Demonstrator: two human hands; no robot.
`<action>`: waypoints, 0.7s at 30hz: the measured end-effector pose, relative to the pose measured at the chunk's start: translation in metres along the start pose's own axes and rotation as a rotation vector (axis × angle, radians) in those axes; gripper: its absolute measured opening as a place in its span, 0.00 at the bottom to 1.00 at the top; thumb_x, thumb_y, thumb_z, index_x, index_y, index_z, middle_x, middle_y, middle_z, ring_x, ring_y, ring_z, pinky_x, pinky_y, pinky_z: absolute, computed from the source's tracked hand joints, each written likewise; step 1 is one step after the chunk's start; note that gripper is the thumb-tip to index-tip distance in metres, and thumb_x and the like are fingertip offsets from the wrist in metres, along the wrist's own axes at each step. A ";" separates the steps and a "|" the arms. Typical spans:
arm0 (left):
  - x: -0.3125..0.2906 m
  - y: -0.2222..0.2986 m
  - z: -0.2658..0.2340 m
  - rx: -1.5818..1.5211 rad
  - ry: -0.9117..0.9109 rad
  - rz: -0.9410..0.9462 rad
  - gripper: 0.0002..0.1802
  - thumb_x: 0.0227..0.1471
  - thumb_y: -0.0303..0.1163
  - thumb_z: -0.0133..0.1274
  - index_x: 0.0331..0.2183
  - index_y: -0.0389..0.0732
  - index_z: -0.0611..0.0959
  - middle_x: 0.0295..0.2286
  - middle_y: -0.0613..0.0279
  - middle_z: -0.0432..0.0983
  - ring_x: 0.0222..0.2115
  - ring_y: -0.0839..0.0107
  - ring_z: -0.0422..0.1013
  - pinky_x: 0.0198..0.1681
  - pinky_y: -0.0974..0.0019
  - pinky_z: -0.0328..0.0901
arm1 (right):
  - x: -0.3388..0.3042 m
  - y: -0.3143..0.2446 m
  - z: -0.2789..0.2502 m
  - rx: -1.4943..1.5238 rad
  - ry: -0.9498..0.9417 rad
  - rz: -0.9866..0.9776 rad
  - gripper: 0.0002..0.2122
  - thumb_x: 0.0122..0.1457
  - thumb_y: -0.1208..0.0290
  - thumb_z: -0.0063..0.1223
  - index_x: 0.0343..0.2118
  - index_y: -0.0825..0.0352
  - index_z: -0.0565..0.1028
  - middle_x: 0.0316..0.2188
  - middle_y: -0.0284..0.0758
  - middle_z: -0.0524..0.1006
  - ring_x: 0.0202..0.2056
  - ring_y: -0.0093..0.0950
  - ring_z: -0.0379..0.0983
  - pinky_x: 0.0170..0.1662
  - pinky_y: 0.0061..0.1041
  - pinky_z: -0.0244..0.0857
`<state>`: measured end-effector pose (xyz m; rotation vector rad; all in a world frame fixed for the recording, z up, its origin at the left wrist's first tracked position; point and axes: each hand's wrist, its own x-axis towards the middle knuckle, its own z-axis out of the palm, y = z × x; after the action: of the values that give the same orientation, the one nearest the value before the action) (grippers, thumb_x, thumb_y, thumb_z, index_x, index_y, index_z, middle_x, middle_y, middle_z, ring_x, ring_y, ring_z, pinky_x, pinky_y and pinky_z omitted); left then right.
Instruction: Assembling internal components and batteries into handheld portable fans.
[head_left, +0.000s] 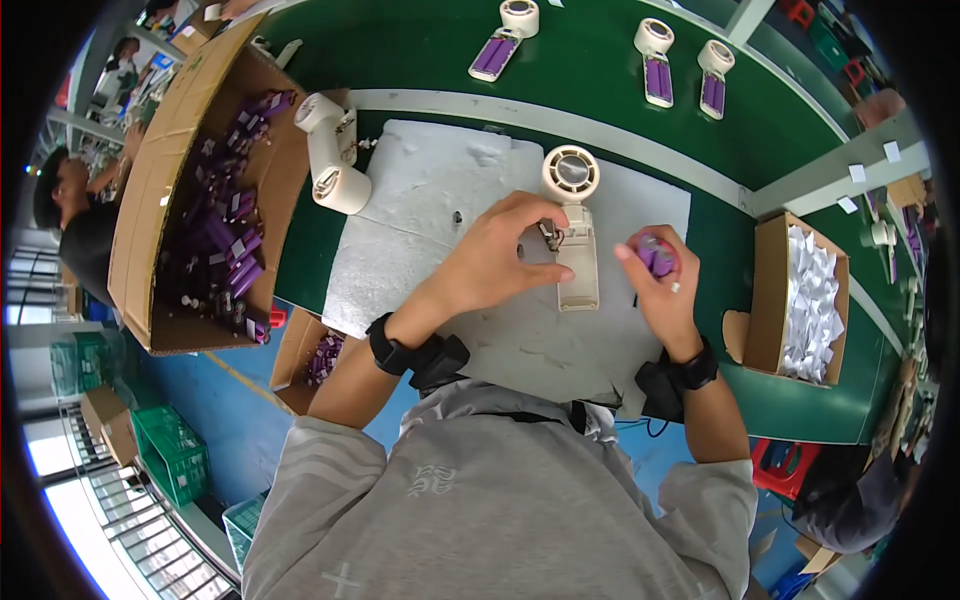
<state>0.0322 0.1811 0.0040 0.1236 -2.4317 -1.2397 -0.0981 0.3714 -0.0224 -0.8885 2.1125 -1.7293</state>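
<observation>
A cream handheld fan lies on the foam-covered work surface, its round head away from me and its open handle shell toward me. Small wires show at the shell's upper left. My left hand curves around the shell's left side, thumb on its edge and index finger near the neck; the other fingers are partly hidden. Just right of the fan, my right hand is raised and closed around a purple battery pack. Black bands circle both wrists.
At left stands a cardboard box of purple battery packs, with another fan beside it. A box of silvery-white pieces sits at right. Beyond a metal rail, several fans with purple batteries rest on the green surface.
</observation>
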 end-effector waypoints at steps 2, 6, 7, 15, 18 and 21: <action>0.006 -0.003 0.001 -0.058 -0.134 -0.064 0.19 0.39 0.22 0.64 0.36 0.41 0.77 0.39 0.59 0.70 0.39 0.63 0.72 0.38 0.66 0.70 | 0.002 -0.011 0.000 -0.179 -0.148 -0.033 0.07 0.51 0.80 0.61 0.31 0.72 0.73 0.35 0.36 0.75 0.33 0.22 0.72 0.38 0.21 0.67; 0.029 -0.008 0.007 -0.040 -0.267 -0.082 0.18 0.39 0.22 0.65 0.35 0.39 0.77 0.40 0.61 0.70 0.37 0.69 0.71 0.41 0.67 0.69 | 0.007 -0.005 0.004 -0.152 -0.100 -0.212 0.09 0.48 0.81 0.63 0.30 0.72 0.72 0.36 0.38 0.76 0.34 0.24 0.73 0.38 0.22 0.67; 0.035 -0.011 0.008 -0.085 -0.296 -0.067 0.17 0.39 0.22 0.65 0.34 0.39 0.77 0.39 0.61 0.70 0.37 0.69 0.71 0.41 0.67 0.69 | 0.007 -0.005 0.004 -0.162 -0.093 -0.205 0.09 0.48 0.81 0.63 0.30 0.72 0.72 0.36 0.38 0.76 0.34 0.24 0.73 0.38 0.22 0.67; 0.037 -0.032 0.007 -0.231 -0.309 0.043 0.14 0.39 0.18 0.61 0.31 0.38 0.75 0.35 0.61 0.72 0.35 0.66 0.72 0.39 0.66 0.69 | 0.012 -0.004 0.008 -0.330 -0.192 -0.400 0.10 0.46 0.82 0.63 0.28 0.72 0.71 0.38 0.41 0.78 0.34 0.33 0.73 0.37 0.24 0.69; 0.038 -0.034 0.007 -0.201 -0.316 0.093 0.13 0.38 0.17 0.59 0.29 0.37 0.74 0.34 0.62 0.73 0.34 0.64 0.72 0.38 0.66 0.68 | 0.013 -0.005 0.007 -0.344 -0.182 -0.370 0.09 0.46 0.84 0.61 0.28 0.72 0.71 0.38 0.41 0.78 0.34 0.35 0.73 0.36 0.25 0.69; 0.037 -0.039 0.008 -0.176 -0.357 0.113 0.13 0.37 0.17 0.59 0.28 0.38 0.73 0.35 0.61 0.74 0.34 0.60 0.72 0.36 0.64 0.68 | 0.011 -0.016 0.008 -0.423 -0.201 -0.341 0.09 0.43 0.86 0.59 0.28 0.72 0.72 0.38 0.41 0.78 0.35 0.36 0.74 0.36 0.26 0.70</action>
<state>-0.0087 0.1543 -0.0193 -0.3061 -2.5609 -1.5234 -0.0981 0.3569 -0.0075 -1.5463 2.3270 -1.2655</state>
